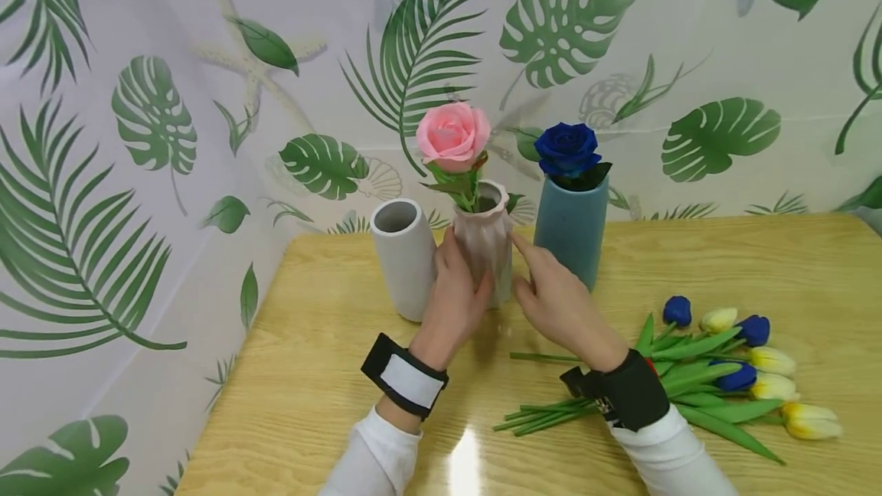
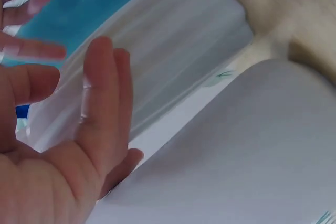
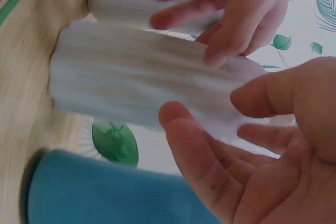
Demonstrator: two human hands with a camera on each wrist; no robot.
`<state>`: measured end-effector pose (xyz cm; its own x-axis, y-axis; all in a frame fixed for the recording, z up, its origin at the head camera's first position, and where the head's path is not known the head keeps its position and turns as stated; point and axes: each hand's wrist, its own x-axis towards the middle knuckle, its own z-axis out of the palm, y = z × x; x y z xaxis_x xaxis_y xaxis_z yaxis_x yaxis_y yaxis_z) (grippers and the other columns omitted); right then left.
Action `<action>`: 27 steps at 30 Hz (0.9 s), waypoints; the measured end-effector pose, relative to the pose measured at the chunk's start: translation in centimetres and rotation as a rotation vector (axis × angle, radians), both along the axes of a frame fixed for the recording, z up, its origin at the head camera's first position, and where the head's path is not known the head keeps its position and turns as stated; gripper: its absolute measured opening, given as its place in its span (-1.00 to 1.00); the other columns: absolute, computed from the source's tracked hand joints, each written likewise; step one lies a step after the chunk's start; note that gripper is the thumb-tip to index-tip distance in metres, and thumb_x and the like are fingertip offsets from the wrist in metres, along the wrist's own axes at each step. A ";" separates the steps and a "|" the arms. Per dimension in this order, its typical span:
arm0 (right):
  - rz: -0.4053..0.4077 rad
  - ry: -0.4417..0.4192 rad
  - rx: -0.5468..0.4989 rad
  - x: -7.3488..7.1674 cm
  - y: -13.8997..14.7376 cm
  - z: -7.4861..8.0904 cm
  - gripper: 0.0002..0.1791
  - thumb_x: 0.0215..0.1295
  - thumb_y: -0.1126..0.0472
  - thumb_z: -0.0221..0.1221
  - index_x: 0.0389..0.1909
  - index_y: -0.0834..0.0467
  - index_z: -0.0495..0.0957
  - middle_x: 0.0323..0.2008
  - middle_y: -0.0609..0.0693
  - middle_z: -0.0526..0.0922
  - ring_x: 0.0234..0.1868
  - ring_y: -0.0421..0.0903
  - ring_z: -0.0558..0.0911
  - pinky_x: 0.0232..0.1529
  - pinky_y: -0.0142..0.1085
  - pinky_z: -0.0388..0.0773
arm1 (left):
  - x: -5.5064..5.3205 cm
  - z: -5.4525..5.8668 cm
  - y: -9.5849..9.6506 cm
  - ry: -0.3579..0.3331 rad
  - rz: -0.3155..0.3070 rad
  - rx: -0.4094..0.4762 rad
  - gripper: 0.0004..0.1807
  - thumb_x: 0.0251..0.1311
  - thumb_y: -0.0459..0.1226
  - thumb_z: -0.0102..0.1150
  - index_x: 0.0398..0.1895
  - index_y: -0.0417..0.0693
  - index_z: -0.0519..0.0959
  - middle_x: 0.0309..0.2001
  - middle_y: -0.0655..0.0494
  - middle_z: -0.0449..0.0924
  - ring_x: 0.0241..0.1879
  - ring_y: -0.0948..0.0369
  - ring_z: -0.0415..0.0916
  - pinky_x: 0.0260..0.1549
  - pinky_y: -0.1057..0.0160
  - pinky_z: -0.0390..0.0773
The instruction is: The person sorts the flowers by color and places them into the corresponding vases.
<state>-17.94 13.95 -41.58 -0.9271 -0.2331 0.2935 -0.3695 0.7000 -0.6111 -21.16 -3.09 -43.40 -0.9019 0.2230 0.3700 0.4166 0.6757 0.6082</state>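
A pale fluted vase [image 1: 482, 243] stands upright in the middle with a pink rose [image 1: 452, 136] in it. At its left side is my left hand [image 1: 455, 301], thumb along the front and fingers fairly straight in the left wrist view. My right hand [image 1: 561, 301] is at the other side, its index finger by the vase's upper wall. In the right wrist view both hands flank the fluted vase [image 3: 142, 74] with loosely bent fingers; firm contact is hard to judge. A plain white vase [image 1: 405, 266] is close to the left hand. A blue vase [image 1: 570, 228] holding a blue rose [image 1: 568, 148] stands right of them.
Artificial tulips [image 1: 703, 381], yellow-white and blue with green stems, lie on the wooden table [image 1: 310, 404] at the right, partly beneath the right wrist. A leaf-printed cloth [image 1: 427, 37] hangs behind the table and along its left side.
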 end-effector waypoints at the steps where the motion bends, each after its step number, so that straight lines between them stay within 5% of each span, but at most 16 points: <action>1: 0.007 0.002 0.019 0.1 0.3 0.0 -0.44 0.46 0.32 0.00 0.46 0.25 0.23 0.08 0.28 0.53 -0.52 -0.10 0.42 -0.47 -0.21 0.35 | 0.2 0.1 -0.2 0.004 -0.013 0.007 -0.16 0.39 -0.26 0.10 0.49 -0.47 -0.14 0.32 -0.48 0.14 0.20 -0.22 0.41 0.06 -0.03 0.55; 7: 0.090 -0.067 0.154 1.6 2.9 -0.4 -0.67 0.41 0.32 0.13 0.15 0.31 0.54 -0.01 0.23 0.64 -0.13 0.12 0.66 -0.22 -0.10 0.61 | 1.7 1.1 -1.2 -0.020 -0.064 -0.026 -0.18 0.40 -0.26 0.08 0.50 -0.41 -0.13 0.32 -0.45 0.16 0.24 -0.19 0.38 0.10 -0.04 0.52; 14: 0.128 -0.280 0.310 2.2 5.4 -1.3 -0.78 0.32 0.27 0.25 -0.05 0.21 0.61 -0.45 -0.06 0.57 -0.51 -0.16 0.50 -0.48 -0.27 0.43 | 2.4 1.9 -1.8 -0.068 -0.086 -0.036 -0.18 0.39 -0.26 0.09 0.53 -0.29 -0.12 0.37 -0.38 0.15 0.26 -0.15 0.37 0.13 -0.06 0.50; 20: 0.158 -0.554 0.380 2.2 5.4 -2.9 -0.76 0.21 0.29 0.33 -0.10 0.12 0.60 -0.48 -0.04 0.58 -0.51 -0.12 0.46 -0.44 -0.20 0.38 | 2.8 1.6 -2.3 -0.053 -0.087 -0.059 -0.21 0.39 -0.27 0.09 0.51 -0.30 -0.08 0.34 -0.37 0.19 0.21 -0.13 0.42 0.10 -0.03 0.52; 23: 0.157 -0.580 0.379 2.3 5.1 -3.6 -0.83 0.21 0.37 0.30 -0.23 0.09 0.57 -0.53 -0.04 0.52 -0.54 -0.09 0.42 -0.43 -0.15 0.33 | 2.8 1.5 -2.3 -0.033 -0.096 -0.068 -0.22 0.38 -0.28 0.09 0.51 -0.31 -0.07 0.31 -0.38 0.22 0.17 -0.14 0.46 0.05 -0.02 0.55; 27: 0.169 -0.500 0.382 2.0 5.1 -3.6 -0.84 0.25 0.40 0.25 -0.34 0.08 0.53 -0.50 -0.07 0.48 -0.53 -0.09 0.40 -0.41 -0.14 0.31 | 2.4 1.5 -2.3 -0.029 -0.100 -0.062 -0.21 0.37 -0.29 0.09 0.51 -0.31 -0.08 0.31 -0.39 0.21 0.15 -0.16 0.46 0.04 -0.03 0.56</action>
